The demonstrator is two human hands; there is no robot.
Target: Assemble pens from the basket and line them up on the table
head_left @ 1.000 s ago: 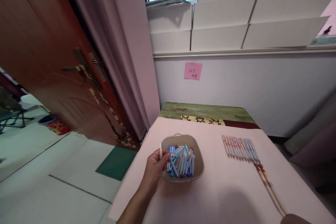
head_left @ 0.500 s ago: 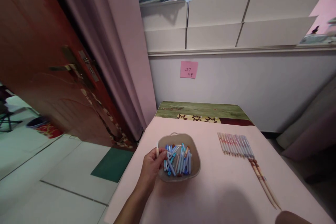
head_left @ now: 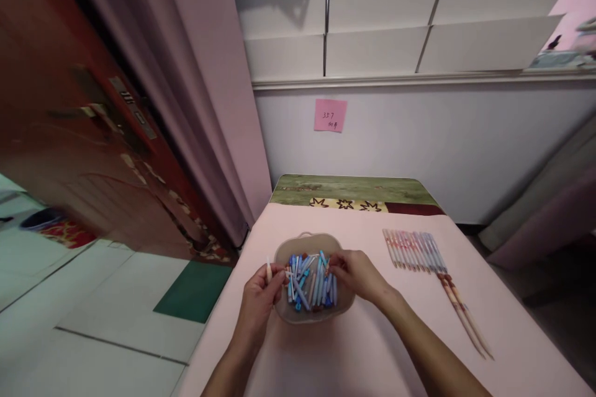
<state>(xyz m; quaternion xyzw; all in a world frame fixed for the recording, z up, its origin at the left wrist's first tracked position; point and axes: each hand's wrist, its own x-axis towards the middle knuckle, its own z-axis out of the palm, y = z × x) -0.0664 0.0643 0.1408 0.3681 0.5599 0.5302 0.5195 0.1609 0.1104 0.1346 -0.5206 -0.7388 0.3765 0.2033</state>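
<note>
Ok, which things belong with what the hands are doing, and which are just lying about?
In the job, it seems:
- tub
- blue pens inside
- white-tipped pen in the left hand
- row of pens, probably

Just around:
- pink wall note
- green floor mat
- door

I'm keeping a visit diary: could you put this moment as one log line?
left hand: pinching slim pale item | right hand: at pens in bin | right grip: unclear

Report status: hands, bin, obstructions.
Left hand pinching pale slim piece at left rim of bin. Right hand at blue pieces inside; grip unclear. Pen row right of bin. No obstruction seen.
</note>
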